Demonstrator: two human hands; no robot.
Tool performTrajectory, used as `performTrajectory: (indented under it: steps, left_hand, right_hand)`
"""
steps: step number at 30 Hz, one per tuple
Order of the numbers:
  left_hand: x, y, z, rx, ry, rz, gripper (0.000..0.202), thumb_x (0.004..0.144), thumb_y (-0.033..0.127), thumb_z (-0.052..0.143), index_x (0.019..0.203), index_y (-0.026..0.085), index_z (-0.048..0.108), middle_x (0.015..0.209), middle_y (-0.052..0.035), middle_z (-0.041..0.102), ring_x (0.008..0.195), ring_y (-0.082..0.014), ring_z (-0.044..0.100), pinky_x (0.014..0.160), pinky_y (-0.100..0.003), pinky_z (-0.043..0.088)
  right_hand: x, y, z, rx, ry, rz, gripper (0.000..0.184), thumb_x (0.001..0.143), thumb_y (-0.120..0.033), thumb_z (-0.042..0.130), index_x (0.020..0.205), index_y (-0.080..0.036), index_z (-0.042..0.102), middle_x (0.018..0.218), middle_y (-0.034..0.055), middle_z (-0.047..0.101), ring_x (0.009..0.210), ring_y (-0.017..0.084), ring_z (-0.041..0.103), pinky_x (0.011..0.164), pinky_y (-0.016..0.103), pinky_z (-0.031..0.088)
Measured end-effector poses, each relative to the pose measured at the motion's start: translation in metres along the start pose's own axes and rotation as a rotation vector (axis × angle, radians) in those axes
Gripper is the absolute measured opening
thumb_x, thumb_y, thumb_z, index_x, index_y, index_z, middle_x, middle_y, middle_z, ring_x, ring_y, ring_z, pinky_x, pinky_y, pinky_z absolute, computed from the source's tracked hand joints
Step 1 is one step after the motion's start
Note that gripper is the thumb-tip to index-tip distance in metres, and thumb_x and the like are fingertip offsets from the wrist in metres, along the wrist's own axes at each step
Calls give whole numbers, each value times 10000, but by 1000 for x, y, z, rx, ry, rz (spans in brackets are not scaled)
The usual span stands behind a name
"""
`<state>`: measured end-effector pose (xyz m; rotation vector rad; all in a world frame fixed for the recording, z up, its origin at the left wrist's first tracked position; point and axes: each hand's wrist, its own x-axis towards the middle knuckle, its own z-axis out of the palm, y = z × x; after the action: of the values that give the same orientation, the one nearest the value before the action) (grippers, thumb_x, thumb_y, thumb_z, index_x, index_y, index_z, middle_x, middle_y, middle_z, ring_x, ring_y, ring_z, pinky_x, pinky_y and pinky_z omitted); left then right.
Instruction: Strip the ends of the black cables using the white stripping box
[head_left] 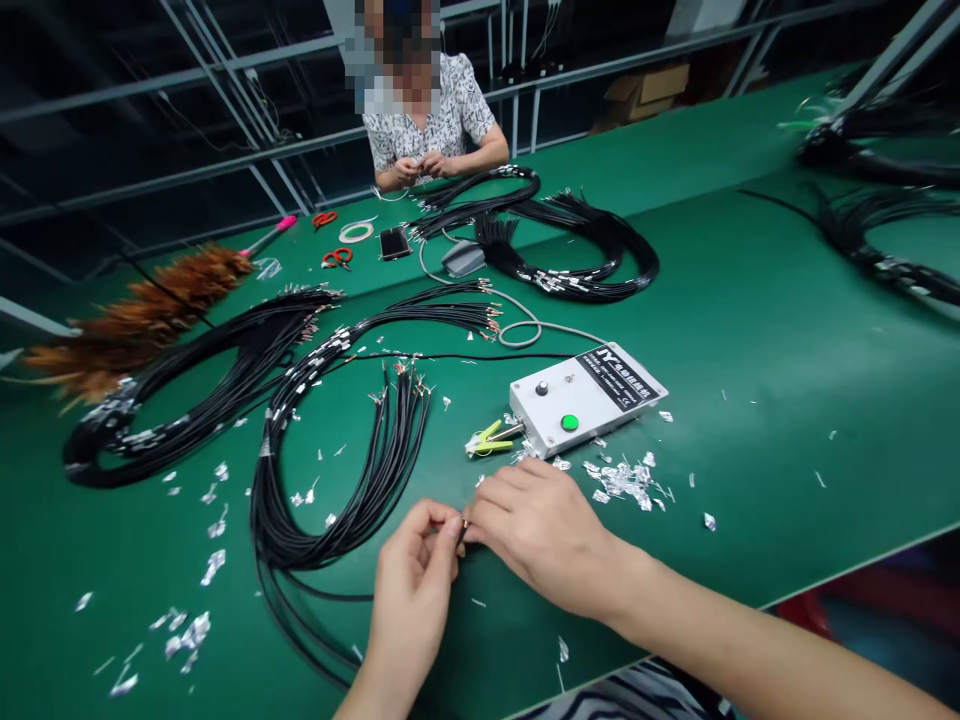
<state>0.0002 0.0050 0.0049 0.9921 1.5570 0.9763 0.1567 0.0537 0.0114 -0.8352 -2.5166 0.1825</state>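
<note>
My left hand [414, 575] and my right hand [536, 520] meet just above the green table [750, 330], near its front edge. Both pinch the end of a thin black cable [460, 530] between fingertips. That cable runs left into a looped bundle of black cables [375, 470] lying beside my left hand. A white control box [585, 398] with a green button and a black knob sits just beyond my right hand. A yellow-green clip [484, 438] sticks out of its left end.
Silver foil scraps [622, 480] litter the table. More black cable bundles [187, 400] lie left and far centre [570, 250]. A feather duster [142, 315], red scissors [337, 257], a phone [394, 242] and a grey pedal [463, 258] lie beyond. A person [431, 120] works opposite.
</note>
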Motion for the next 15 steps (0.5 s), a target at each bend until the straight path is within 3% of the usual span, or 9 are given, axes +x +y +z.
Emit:
performTrajectory:
  steps: [3, 8, 12, 15]
  left_hand:
    - [2, -3, -5, 71, -20, 27, 373, 796, 520, 606, 702, 162, 559, 542, 50, 437, 442, -73, 317, 416, -191, 207]
    - [6, -6, -9, 93, 0, 70, 306, 824, 455, 584, 724, 166, 575, 566, 39, 457, 464, -89, 344, 428, -197, 240]
    - [6, -4, -5, 144, -49, 162, 252, 870, 379, 542, 718, 182, 577, 580, 30, 480, 486, -109, 396, 448, -209, 295]
    - [6, -4, -5, 249, -85, 297, 214, 896, 300, 513, 726, 192, 588, 633, 8, 541, 550, -133, 476, 514, -224, 369]
  right_hand:
    - [3, 8, -2, -59, -25, -92, 296, 954, -145, 456, 703, -182, 609, 657, -1, 615, 621, 155, 514, 611, 321, 282]
    - [-5, 20, -10, 0, 27, 94, 241, 968, -202, 459, 815, -165, 641, 775, 24, 676, 730, 168, 578, 653, 318, 292]
    - [1, 15, -9, 116, -136, 125, 194, 920, -356, 587, 893, -179, 662, 829, 22, 694, 771, 174, 599, 666, 306, 305]
    - [6, 15, -8, 130, -229, 29, 217, 931, -294, 566, 761, -190, 652, 707, -7, 658, 671, 147, 566, 622, 304, 273]
